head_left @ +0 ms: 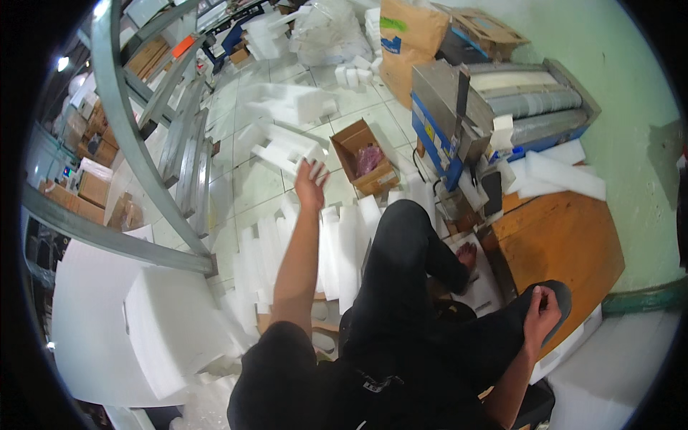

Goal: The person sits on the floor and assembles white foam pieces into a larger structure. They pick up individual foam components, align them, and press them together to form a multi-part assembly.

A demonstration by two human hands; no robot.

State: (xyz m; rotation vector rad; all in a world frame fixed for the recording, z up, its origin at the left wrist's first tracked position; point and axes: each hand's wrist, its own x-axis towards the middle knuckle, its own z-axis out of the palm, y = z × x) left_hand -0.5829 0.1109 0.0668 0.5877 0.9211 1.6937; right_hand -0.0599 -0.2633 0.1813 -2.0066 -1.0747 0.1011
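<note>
My left hand (312, 185) reaches out over the floor with its fingers apart and nothing in them. Just beyond its fingertips lies a white foam piece with cut-outs (281, 146). To the right of that hand stands an open cardboard box (363, 183) with a pinkish plastic-wrapped bundle (369, 159) inside. Below, long white foam strips (331, 247) stand in a row, partly hidden by my forearm. My right hand (542, 315) rests by my right knee, palm turned up and fingers curled in; I see nothing in it.
A metal rack (118, 129) rises on the left beside large white foam blocks (168, 330). A roller machine (530, 100) stands at the right, near a brown wooden board (559, 251). More white foam (287, 102) and a clear plastic bag (330, 32) lie farther off.
</note>
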